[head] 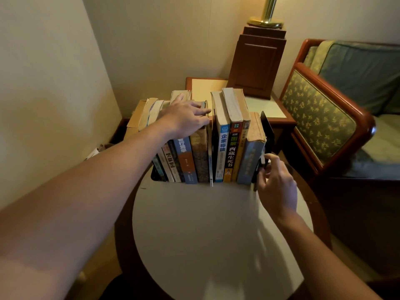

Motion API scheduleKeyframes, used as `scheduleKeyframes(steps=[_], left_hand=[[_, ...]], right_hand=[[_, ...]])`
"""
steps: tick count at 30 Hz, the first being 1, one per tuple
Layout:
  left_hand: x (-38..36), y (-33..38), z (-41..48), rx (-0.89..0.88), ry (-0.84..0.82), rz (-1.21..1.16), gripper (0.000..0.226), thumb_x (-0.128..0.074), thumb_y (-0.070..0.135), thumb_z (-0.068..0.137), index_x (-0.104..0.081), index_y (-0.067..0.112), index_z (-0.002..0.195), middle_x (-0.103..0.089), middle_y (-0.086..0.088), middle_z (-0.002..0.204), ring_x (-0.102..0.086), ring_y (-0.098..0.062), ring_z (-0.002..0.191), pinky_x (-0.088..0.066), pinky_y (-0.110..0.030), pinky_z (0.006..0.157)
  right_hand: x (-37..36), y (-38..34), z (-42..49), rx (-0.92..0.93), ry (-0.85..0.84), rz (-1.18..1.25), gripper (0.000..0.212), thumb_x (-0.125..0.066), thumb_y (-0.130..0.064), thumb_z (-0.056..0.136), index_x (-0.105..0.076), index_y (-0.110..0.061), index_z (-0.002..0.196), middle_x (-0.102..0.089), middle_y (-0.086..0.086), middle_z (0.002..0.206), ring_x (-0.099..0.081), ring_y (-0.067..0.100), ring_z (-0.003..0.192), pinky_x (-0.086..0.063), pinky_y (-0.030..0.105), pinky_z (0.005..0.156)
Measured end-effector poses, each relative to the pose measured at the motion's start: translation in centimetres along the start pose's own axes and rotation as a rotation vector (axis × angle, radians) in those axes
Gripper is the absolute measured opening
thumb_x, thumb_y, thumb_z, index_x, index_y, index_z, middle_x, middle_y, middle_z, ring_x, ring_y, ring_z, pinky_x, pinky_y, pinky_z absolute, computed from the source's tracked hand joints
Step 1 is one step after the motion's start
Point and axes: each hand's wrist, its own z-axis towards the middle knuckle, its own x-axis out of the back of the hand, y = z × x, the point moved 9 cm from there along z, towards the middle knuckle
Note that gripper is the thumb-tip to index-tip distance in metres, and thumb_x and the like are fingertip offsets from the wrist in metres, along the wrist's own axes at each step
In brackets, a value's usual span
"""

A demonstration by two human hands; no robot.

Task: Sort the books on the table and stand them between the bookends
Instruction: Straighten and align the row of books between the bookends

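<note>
Judging from the row of books (207,144) standing spine-out at the far edge of the round table (207,230), I reckoned the sorting nearly finished: nothing loose lay on the tabletop. My left hand (186,120) lay flat and unclenched across the tops of the left-hand volumes, steadying them. My right hand (276,182) pinched the black right bookend (267,128), which stood touching the worn end book; closing it up seemed all that remained. The left bookend (154,175) was mostly hidden behind my forearm, and several spines were too blurred to read
</note>
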Motion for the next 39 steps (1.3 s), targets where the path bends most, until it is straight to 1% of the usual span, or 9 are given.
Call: scheduleKeyframes(steps=[6,14,18,24,27,30,33,35,39], left_hand=[[-0.1,0.0,0.1,-0.004,0.003,0.013,0.049,-0.038,0.057,0.098,-0.045,0.045,0.145,-0.027,0.014,0.162,-0.003,-0.028,0.154,-0.012,-0.06,0.121],[0.0,0.0,0.2,-0.007,0.011,0.026,0.048,-0.037,0.057,0.098,-0.046,0.045,0.144,-0.029,0.014,0.161,-0.006,-0.029,0.154,-0.013,-0.058,0.121],[-0.1,0.1,0.1,-0.01,0.007,0.023,0.048,-0.036,0.057,0.098,-0.045,0.046,0.144,-0.03,0.015,0.161,-0.006,-0.03,0.154,-0.013,-0.058,0.121],[0.1,-0.1,0.0,-0.006,0.005,0.017,0.046,-0.038,0.056,0.099,-0.046,0.047,0.143,-0.029,0.016,0.161,-0.005,-0.028,0.154,-0.013,-0.058,0.121],[0.2,-0.5,-0.1,-0.004,0.008,0.01,0.046,-0.038,0.056,0.099,-0.046,0.047,0.143,-0.029,0.017,0.161,-0.005,-0.028,0.154,-0.012,-0.057,0.121],[0.2,-1.0,-0.1,0.003,0.0,0.005,0.046,-0.038,0.056,0.098,-0.045,0.048,0.143,-0.028,0.018,0.161,-0.005,-0.027,0.154,-0.012,-0.058,0.121],[0.2,-1.2,-0.1,0.004,-0.001,0.003,0.047,-0.038,0.057,0.097,-0.046,0.049,0.143,-0.028,0.018,0.161,-0.005,-0.027,0.154,-0.011,-0.058,0.121],[0.2,-1.2,0.0,0.001,0.0,0.005,0.047,-0.037,0.058,0.097,-0.045,0.049,0.143,-0.028,0.018,0.161,-0.005,-0.027,0.154,-0.011,-0.058,0.121],[0.2,-1.3,0.0,-0.003,0.004,0.002,0.048,-0.038,0.058,0.097,-0.045,0.049,0.143,-0.029,0.017,0.161,-0.005,-0.028,0.154,-0.011,-0.059,0.121]], right_hand=[[-0.5,0.0,0.5,0.046,-0.037,0.024,0.042,-0.064,-0.014,0.095,-0.054,-0.01,0.136,-0.065,0.015,0.126,-0.068,0.031,0.103,-0.057,0.037,0.077],[-0.1,0.6,0.8,0.061,-0.051,0.086,0.011,-0.062,-0.005,0.095,-0.054,-0.009,0.101,-0.067,0.011,0.099,-0.059,0.015,0.081,-0.035,0.005,0.062],[-0.6,0.8,0.7,0.078,-0.107,0.053,0.024,-0.06,-0.002,0.095,-0.047,-0.01,0.114,-0.067,0.019,0.099,-0.059,0.015,0.074,-0.04,0.008,0.056],[0.9,0.6,-0.9,0.12,-0.167,0.04,0.055,-0.065,0.003,0.089,-0.049,-0.005,0.141,-0.068,0.018,0.108,-0.07,0.026,0.09,-0.057,0.025,0.071],[1.3,0.4,-2.0,0.153,-0.208,0.026,0.063,-0.063,0.005,0.089,-0.043,-0.004,0.148,-0.067,0.019,0.105,-0.07,0.025,0.084,-0.057,0.024,0.068],[1.3,-0.5,-2.3,0.244,-0.258,0.0,0.065,-0.065,0.004,0.089,-0.041,-0.002,0.149,-0.069,0.017,0.101,-0.071,0.02,0.082,-0.058,0.021,0.068],[2.0,-1.8,-3.5,0.28,-0.285,-0.017,0.064,-0.072,0.005,0.083,-0.048,0.002,0.143,-0.072,0.012,0.094,-0.065,0.005,0.075,-0.038,-0.001,0.058],[2.2,-2.8,-4.8,0.301,-0.289,0.006,0.068,-0.076,0.008,0.077,-0.05,0.004,0.139,-0.073,0.009,0.085,-0.059,-0.001,0.069,-0.032,-0.004,0.05],[3.0,-5.3,-6.5,0.35,-0.283,0.118,0.071,-0.074,0.01,0.077,-0.043,-0.001,0.14,-0.074,0.011,0.084,-0.069,0.01,0.062,-0.054,0.012,0.051]])
